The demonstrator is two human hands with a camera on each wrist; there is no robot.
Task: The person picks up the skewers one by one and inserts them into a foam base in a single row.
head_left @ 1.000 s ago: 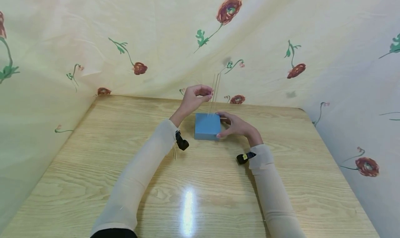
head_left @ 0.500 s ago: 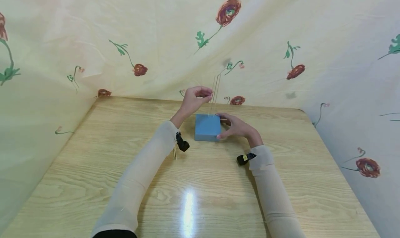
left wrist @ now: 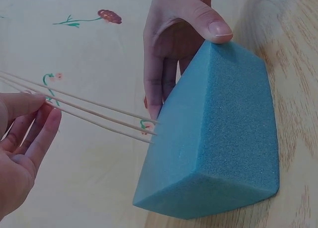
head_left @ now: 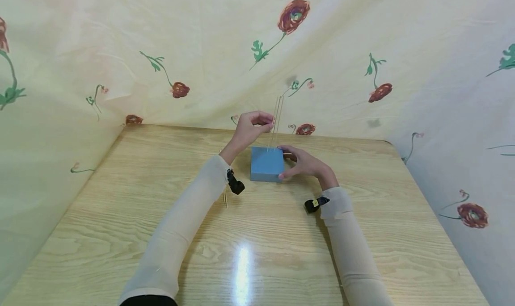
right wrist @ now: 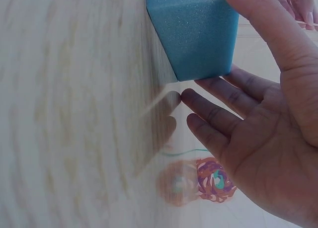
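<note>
A blue foam block (head_left: 267,164) sits on the table with three thin wooden skewers (left wrist: 102,109) standing upright from its top, near the far edge. My left hand (head_left: 251,126) pinches one skewer between thumb and fingertips, well above the foam. The skewers' lower ends meet the foam surface; how deep they go is hidden. On the block's right side, my right hand (head_left: 307,162) grips it, thumb at the front corner and fingers toward the back. In the right wrist view, some fingers of the right hand (right wrist: 258,114) touch the block (right wrist: 194,37) and others hang apart from it.
Several loose skewers (head_left: 225,199) lie on the wooden table (head_left: 281,243), partly hidden under my left forearm. A flower-patterned cloth (head_left: 217,38) hangs behind the table's far edge and along both sides. Each wrist wears a small black camera.
</note>
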